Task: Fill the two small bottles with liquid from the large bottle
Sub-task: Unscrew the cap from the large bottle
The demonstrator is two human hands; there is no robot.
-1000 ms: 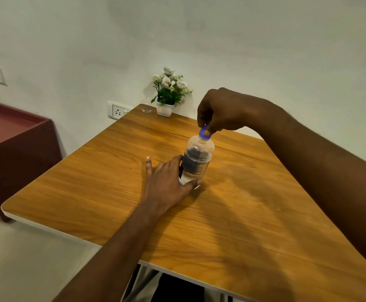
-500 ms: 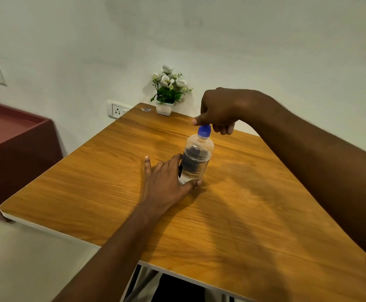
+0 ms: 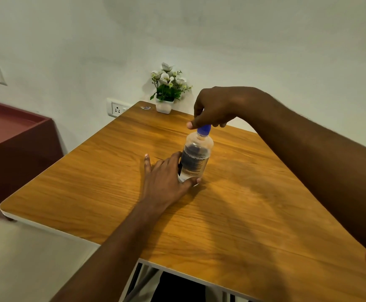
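A clear plastic bottle [image 3: 196, 158] with a dark label and a blue cap [image 3: 204, 129] stands upright near the middle of the wooden table [image 3: 243, 214]. My left hand [image 3: 166, 177] holds the bottle's base, thumb curled round the front and index finger stretched out on the table. My right hand [image 3: 215, 107] grips the blue cap from above with thumb and fingers. Only this one bottle is in view.
A small white pot of white flowers [image 3: 166, 90] stands at the table's far edge by the wall. A dark red cabinet [image 3: 14, 138] sits to the left of the table. Wall sockets [image 3: 116, 109] are behind.
My right hand has shifted its hold on the cap, turning at the wrist so the thumb now points left. The bottle and my left hand have stayed in place.
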